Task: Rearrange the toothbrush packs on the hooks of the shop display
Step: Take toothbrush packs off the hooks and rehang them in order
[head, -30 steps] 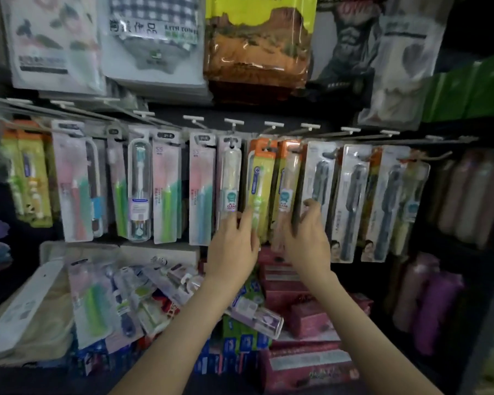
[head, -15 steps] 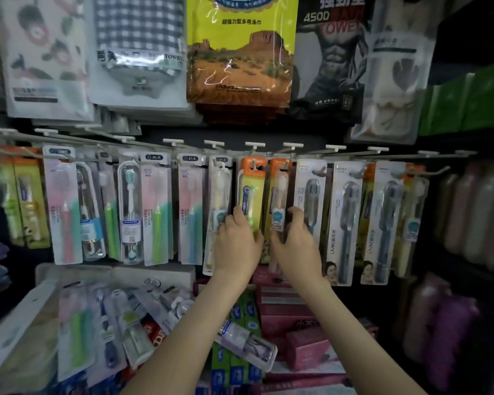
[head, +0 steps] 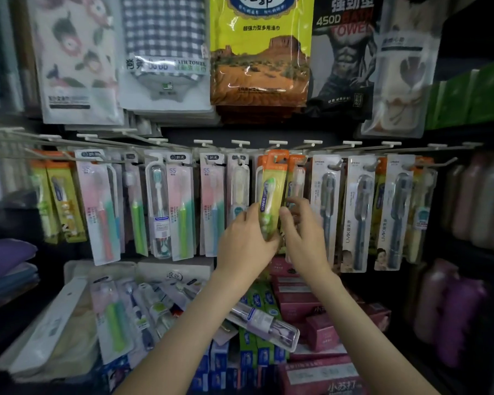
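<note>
Now the left hand (head: 244, 242) pinches the yellow-green pack (head: 269, 195) by its foot. The pack runs toward one o'clock to its hook (head: 278, 143). The right hand (head: 303, 232) sits at three o'clock, its grip unclear.

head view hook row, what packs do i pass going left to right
yellow-green packs, pink pack with red brush, clear pack with white brush, pink pack with green brush, orange-topped yellow pack in the left hand, grey-brush packs

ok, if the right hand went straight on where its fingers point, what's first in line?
Likely the orange-topped pack hanging just above the right hand; contact unclear. The left hand grips the yellow pack beside it.
</note>
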### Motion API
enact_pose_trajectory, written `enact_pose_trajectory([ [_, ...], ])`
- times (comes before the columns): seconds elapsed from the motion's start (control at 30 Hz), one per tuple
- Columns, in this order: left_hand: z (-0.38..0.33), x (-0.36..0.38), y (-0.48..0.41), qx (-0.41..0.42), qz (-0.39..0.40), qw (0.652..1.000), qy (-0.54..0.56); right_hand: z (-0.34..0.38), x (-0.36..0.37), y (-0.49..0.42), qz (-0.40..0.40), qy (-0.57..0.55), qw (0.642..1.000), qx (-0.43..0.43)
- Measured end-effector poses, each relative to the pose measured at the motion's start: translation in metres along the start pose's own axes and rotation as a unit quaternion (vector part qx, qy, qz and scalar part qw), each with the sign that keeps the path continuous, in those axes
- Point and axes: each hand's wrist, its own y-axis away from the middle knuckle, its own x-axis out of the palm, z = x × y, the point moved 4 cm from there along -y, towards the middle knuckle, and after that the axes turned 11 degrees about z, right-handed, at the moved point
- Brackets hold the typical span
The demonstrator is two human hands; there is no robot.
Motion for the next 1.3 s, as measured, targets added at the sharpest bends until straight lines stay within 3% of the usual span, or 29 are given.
enact_pose_trajectory([
  [0.27, 0.011, -0.016, -0.003, 0.034, 0.072, 0.997, 0.006, 0.016, 0.011, -0.019, 0.044, -0.158, 0.981, 0.108],
  [0.6, 0.049, -0.05, 0.029, 0.036, 0.047, 0.998, -0.012, 0.038, 0.023, -0.011, 0.108, 0.003, 0.977, 0.182],
  [0.77, 0.118, -0.091, 0.059, 0.007, 0.017, 0.999, -0.05, 0.075, 0.085, 0.007, 0.133, 0.036, 0.983, 0.118],
  [0.93, 0.205, -0.16, 0.092, -0.037, -0.036, 0.994, -0.098, 0.118, 0.172, 0.011, 0.185, -0.059, 0.971, 0.14],
  [1.0, 0.239, -0.188, 0.103, -0.019, -0.081, 0.987, -0.139, 0.134, 0.212, 0.011, 0.23, -0.108, 0.954, 0.158],
  [1.13, 0.293, -0.232, 0.119, 0.007, -0.132, 0.965, -0.225, 0.164, 0.278, 0.01, 0.269, -0.085, 0.95, 0.13],
  [1.3, 0.332, -0.265, 0.108, 0.107, -0.153, 0.926, -0.327, 0.195, 0.328, 0.002, 0.23, 0.02, 0.973, -0.016],
])
